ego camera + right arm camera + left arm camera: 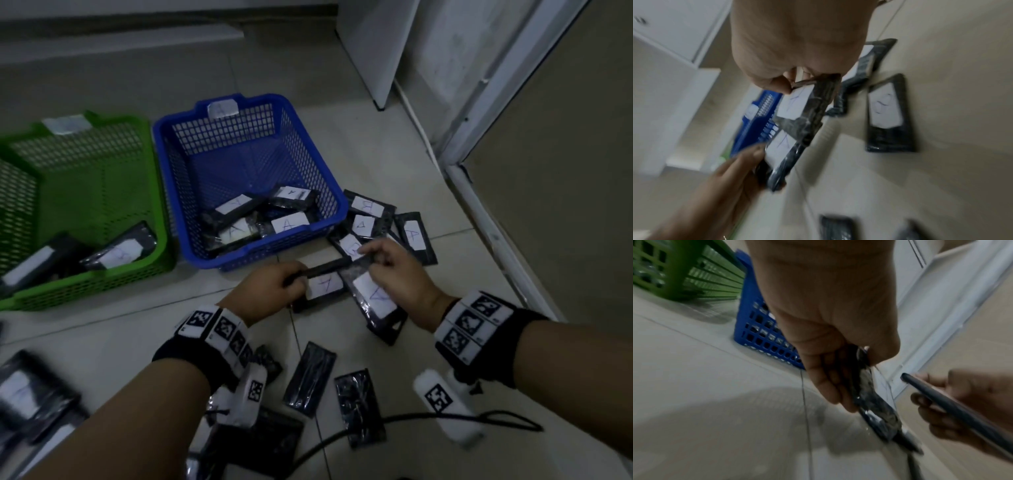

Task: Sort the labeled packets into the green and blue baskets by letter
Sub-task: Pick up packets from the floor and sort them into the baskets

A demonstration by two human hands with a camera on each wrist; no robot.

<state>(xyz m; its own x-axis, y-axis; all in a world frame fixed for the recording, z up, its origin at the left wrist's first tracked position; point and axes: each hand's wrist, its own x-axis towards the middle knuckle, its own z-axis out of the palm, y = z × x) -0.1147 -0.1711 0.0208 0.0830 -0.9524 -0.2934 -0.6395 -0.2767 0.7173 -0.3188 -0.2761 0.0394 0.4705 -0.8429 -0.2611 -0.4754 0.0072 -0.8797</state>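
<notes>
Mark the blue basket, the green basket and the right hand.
blue basket point(337, 209), head view, near right rim corner.
green basket point(161, 255), head view, near right rim corner.
right hand point(399, 274), head view, back of hand.

head down, wrists close (hands point(329, 274) shared)

You have glossy, crinkled black plastic packets point(380, 305) with matt white paper labels point(373, 294) on a smooth, faintly shiny tiled floor point(394, 144); the green basket point(85, 192) and blue basket point(239, 161) look like perforated plastic
</notes>
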